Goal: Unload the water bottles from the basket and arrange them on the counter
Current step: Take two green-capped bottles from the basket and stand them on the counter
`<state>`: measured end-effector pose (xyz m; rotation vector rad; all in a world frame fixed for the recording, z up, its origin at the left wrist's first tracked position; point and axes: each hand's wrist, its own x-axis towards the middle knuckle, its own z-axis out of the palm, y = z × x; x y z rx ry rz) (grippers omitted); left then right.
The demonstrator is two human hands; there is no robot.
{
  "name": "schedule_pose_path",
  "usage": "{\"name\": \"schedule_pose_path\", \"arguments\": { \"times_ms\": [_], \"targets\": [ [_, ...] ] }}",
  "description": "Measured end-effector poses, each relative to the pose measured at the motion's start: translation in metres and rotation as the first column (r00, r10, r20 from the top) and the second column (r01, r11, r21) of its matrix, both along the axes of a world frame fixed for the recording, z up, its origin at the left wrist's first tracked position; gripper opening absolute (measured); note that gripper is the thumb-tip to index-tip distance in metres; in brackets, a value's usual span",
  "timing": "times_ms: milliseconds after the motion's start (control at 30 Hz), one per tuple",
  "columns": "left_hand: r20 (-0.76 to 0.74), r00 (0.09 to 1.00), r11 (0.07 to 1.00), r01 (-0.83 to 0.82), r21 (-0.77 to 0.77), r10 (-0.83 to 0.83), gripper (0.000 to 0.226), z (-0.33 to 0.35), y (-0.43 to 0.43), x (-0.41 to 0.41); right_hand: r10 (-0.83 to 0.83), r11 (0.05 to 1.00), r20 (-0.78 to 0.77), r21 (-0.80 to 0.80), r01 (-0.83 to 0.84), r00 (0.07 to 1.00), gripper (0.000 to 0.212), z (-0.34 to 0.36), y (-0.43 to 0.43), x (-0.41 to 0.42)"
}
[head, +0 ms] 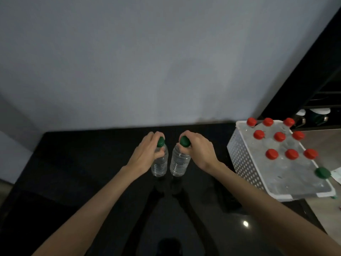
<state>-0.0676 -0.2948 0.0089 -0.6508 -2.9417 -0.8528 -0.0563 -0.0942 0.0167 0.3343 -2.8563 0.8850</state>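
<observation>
Two clear water bottles with green caps stand side by side on the black counter (77,163). My left hand (145,154) grips the neck of the left bottle (159,165). My right hand (199,150) grips the neck of the right bottle (179,163). A white perforated basket (243,161) sits to the right, holding several upright bottles with red caps (272,154) and one green-capped bottle (322,172) at its near right corner.
A grey wall (147,61) rises right behind the counter's far edge. A dark shelf unit (317,93) stands behind the basket. A lighter wooden surface (321,143) lies to the right of the basket. Bare glossy counter spreads left of the bottles.
</observation>
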Motion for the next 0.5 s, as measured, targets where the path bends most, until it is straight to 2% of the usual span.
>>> {"name": "schedule_pose_path", "arguments": {
  "times_ms": [133, 367, 500],
  "targets": [
    [0.077, 0.997, 1.0, -0.022, -0.005, 0.022, 0.033, -0.022, -0.016, -0.003, 0.029, 0.998, 0.065, 0.056, -0.033, 0.997, 0.018, -0.02, -0.019, -0.01],
    [0.15, 0.989, 0.999, -0.015, 0.04, 0.009, 0.033, -0.031, -0.03, -0.007, -0.017, 1.0, 0.144, 0.022, 0.014, 0.989, 0.018, -0.034, -0.026, -0.011],
    [0.094, 0.993, 0.997, -0.072, -0.007, 0.073, 0.034, -0.033, -0.027, 0.0, -0.058, 0.998, 0.203, 0.026, 0.054, 0.977, 0.019, -0.036, -0.019, -0.011]
  ]
}}
